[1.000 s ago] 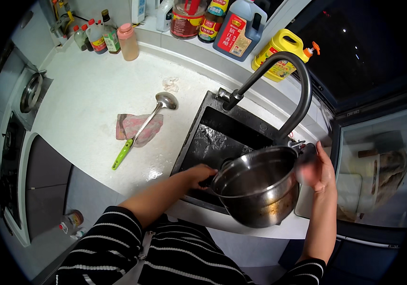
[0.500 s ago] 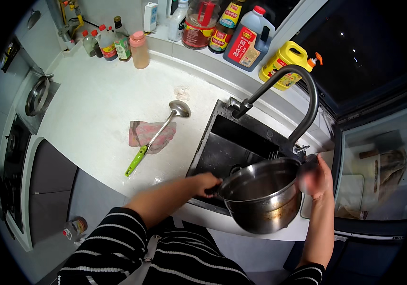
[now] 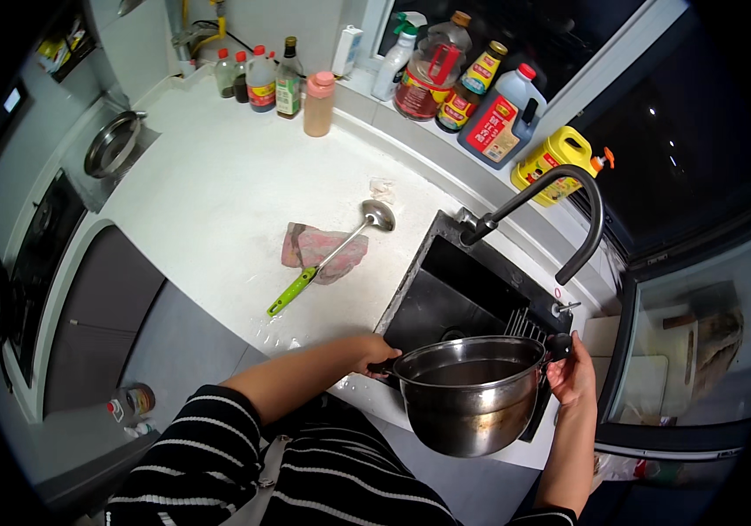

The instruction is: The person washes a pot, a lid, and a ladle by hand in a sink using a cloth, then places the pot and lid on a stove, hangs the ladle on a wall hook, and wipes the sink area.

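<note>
Where the white counter (image 3: 217, 202) meets the window, we note the black sink (image 3: 445, 298) under a dark curved tap (image 3: 568, 210), then a row of containers: dark jug with red label (image 3: 500, 118), yellow bottle (image 3: 555, 158), small red-capped bottles (image 3: 257, 79). Our left hand (image 3: 366, 352) and right hand (image 3: 573, 377) each close on a side handle of the steel pot (image 3: 472, 403), held level at the sink's near edge. Since earlier, the pot sits lower and less tilted.
</note>
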Available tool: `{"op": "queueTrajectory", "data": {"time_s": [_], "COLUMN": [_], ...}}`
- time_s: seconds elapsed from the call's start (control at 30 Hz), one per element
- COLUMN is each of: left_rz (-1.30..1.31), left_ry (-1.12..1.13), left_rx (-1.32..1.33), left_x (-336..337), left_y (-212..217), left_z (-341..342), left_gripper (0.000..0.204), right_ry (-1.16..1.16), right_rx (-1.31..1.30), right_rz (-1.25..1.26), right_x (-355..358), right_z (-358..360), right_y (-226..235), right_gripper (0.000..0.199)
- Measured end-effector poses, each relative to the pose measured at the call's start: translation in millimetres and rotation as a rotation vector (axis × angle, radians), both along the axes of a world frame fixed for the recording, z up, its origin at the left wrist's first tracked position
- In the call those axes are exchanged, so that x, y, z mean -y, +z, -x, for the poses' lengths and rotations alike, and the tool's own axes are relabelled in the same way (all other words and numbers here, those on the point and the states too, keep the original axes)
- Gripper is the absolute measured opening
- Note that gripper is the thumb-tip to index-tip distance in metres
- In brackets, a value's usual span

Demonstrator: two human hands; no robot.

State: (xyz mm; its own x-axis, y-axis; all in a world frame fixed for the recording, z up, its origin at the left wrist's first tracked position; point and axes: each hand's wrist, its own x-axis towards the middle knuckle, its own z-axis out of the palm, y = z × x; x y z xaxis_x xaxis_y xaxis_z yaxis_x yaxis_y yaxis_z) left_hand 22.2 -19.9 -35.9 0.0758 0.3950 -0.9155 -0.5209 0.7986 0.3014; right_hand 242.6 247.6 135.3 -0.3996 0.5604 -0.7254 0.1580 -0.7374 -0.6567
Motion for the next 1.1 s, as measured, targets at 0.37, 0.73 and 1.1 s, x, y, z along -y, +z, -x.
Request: {"op": "queueTrajectory", "data": {"time_s": [0.37, 0.73, 1.1], "left_rz": [-0.432, -0.451, -0.344], "left_ry": [0.723, 1.16, 1.148], "left_rx": [-0.634, -1.027, -1.011], "left_x": [57, 176, 331], "left_y": [87, 156, 155], "left_z": [50, 176, 328], "left_gripper": [0.025, 0.037, 0.037], "right_ry": [0.269, 0.361, 0.47], "right_rx": [-0.034, -0.329, -0.244], "right_rz": [-0.452, -0.295, -0.236], "right_x": [52, 162, 283], "right_z": [30, 205, 396], "right_y": [-33, -25, -50], "right_gripper": [0.025, 0.009, 0.018]}}
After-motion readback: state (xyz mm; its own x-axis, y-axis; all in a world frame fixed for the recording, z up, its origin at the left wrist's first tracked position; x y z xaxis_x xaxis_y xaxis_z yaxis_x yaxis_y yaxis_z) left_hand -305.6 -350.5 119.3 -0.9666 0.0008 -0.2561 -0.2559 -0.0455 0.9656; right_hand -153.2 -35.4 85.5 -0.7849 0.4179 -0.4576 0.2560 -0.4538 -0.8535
